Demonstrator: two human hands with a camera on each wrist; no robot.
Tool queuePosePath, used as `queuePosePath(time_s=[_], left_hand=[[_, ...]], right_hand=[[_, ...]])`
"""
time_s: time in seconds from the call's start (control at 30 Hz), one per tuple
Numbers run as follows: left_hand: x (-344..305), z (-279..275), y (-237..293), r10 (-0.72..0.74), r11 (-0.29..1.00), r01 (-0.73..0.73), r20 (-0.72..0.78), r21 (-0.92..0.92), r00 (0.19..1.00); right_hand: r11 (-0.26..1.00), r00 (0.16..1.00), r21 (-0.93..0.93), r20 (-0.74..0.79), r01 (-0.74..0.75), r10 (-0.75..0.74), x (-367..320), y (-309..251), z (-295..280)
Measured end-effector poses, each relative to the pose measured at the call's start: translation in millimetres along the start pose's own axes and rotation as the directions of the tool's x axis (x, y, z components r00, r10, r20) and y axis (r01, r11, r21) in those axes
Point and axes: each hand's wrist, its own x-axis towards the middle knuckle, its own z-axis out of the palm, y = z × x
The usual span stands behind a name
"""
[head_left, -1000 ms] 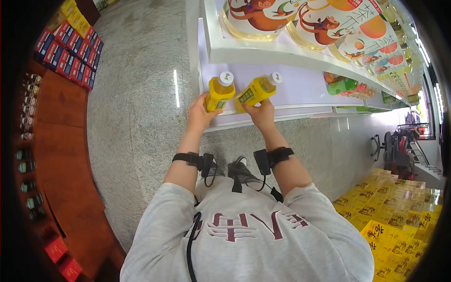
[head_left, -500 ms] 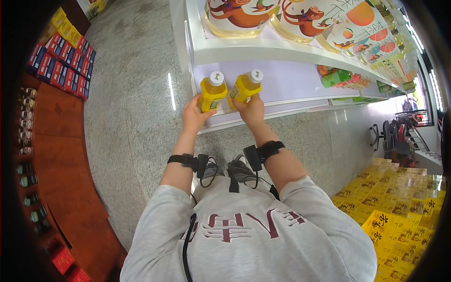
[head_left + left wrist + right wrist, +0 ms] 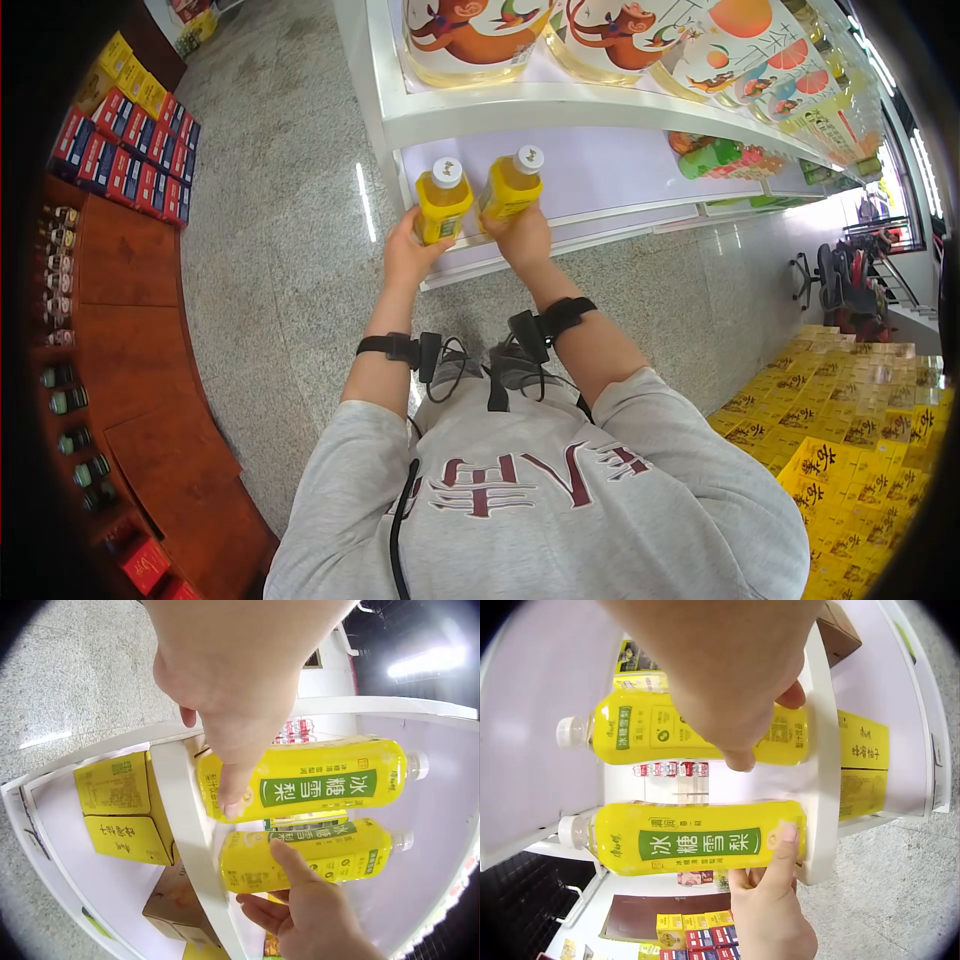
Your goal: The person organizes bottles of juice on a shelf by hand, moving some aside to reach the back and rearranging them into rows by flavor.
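Two yellow bottles with white caps stand side by side at the front edge of a white shelf. My left hand (image 3: 405, 256) grips the lower part of the left bottle (image 3: 443, 212), its thumb across the label in the left wrist view (image 3: 234, 761). The right bottle (image 3: 511, 187) is gripped low down by my right hand (image 3: 524, 240); in the right wrist view that hand (image 3: 735, 682) covers part of its label. A narrow gap separates the bottles (image 3: 705, 838) there.
Large illustrated bottles (image 3: 470, 40) fill the shelf above, whose white edge (image 3: 520, 115) overhangs. Green and pink bottles (image 3: 715, 158) lie farther right. Yellow cartons (image 3: 124, 806) sit on a level below. Stacked yellow boxes (image 3: 840, 470) and a wooden cabinet (image 3: 140, 330) flank the floor.
My right hand has moved left with its bottle, which has gone from tilted to more upright and closer to the left bottle. The head view has shifted, too.
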Motion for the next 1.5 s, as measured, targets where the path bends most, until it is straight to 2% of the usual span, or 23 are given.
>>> queuePosePath(time_s=[0.33, 0.4, 0.53, 0.6, 0.63, 0.7, 0.73, 0.8, 0.87, 0.93, 0.97, 1.03, 1.07, 1.13, 1.2, 1.27, 1.33, 1.4, 1.47, 1.5], left_hand=[[1, 2, -7, -0.021, 1.000, 0.021, 0.007, 0.017, 1.000], [0, 3, -7, -0.023, 1.000, 0.023, 0.002, 0.020, 1.000], [0, 2, -6, -0.021, 0.999, 0.021, -0.010, 0.027, 1.000], [-3, -1, 1, -0.047, 0.999, 0.047, -0.014, 0.019, 0.999], [-4, -2, 6, -0.072, 0.997, 0.072, -0.005, 0.017, 0.997], [-2, 4, -4, -0.066, 0.997, 0.066, -0.012, -0.029, 0.998], [-2, 6, -6, -0.060, 0.996, 0.059, -0.014, -0.073, 0.998], [-3, 10, -6, -0.065, 0.996, 0.062, -0.031, -0.070, 0.997], [-7, 9, -1, -0.071, 0.996, 0.068, -0.051, -0.058, 0.996], [-11, 9, 9, -0.075, 0.986, 0.068, -0.038, -0.151, 0.996], [-14, 12, 13, -0.075, 0.987, 0.068, -0.041, -0.145, 0.996], [-18, 16, 17, -0.144, 0.987, 0.135, -0.100, -0.086, 0.985], [-17, 24, 1, -0.117, 0.986, 0.101, -0.122, -0.132, 0.986], [-17, 33, -20, -0.092, 0.981, 0.065, -0.139, -0.184, 0.986], [-16, 41, -49, -0.084, 0.930, 0.039, -0.110, -0.365, 0.990], [-26, 40, -42, -0.173, 0.985, 0.166, -0.162, -0.055, 0.972], [-40, 60, -40, -0.065, 0.992, 0.101, -0.395, 0.071, 0.916], [-52, 73, -37, -0.046, 0.978, 0.150, -0.545, 0.147, 0.837], [-69, 87, -12, -0.128, 0.901, 0.350, -0.612, 0.257, 0.780], [-77, 93, -3, -0.093, 0.841, 0.392, -0.615, 0.373, 0.783]], right_hand=[[0.999, 0.999, 0.022, 0.009, 0.045, -0.045, -3, 4, -1], [1.000, 0.999, 0.017, 0.047, 0.015, -0.016, -3, 4, -2], [0.999, 0.992, -0.009, 0.115, 0.050, -0.048, 1, 5, -13], [0.997, 0.976, -0.023, 0.205, 0.076, -0.070, 3, 8, -24], [0.996, 0.975, -0.023, 0.207, 0.085, -0.078, 5, 14, -29], [0.982, 0.922, 0.006, 0.343, 0.187, -0.178, 12, 30, -42], [0.981, 0.920, 0.006, 0.346, 0.194, -0.184, 14, 39, -52], [0.973, 0.909, 0.141, 0.354, 0.183, -0.222, 15, 60, -74], [0.969, 0.937, 0.132, 0.258, 0.207, -0.236, 17, 90, -90], [0.960, 0.965, 0.275, 0.261, -0.044, -0.030, 20, 121, -107], [0.959, 0.964, 0.281, 0.262, -0.043, -0.033, 24, 138, -117], [0.891, 0.985, 0.431, 0.148, -0.143, 0.087, 34, 167, -134], [0.887, 0.986, 0.439, 0.141, -0.143, 0.089, 41, 181, -139], [0.837, 0.973, 0.497, 0.090, -0.228, 0.212, 56, 209, -158], [0.828, 0.976, 0.518, 0.087, -0.216, 0.199, 75, 235, -174], [0.811, 0.978, 0.547, 0.084, -0.206, 0.192, 93, 259, -193], [0.782, 0.983, 0.598, 0.062, -0.177, 0.175, 108, 279, -214], [0.748, 0.980, 0.640, 0.041, -0.175, 0.195, 119, 306, -237], [0.715, 0.976, 0.678, 0.023, -0.173, 0.215, 125, 335, -254], [0.694, 0.970, 0.695, 0.018, -0.186, 0.242, 128, 353, -258]])
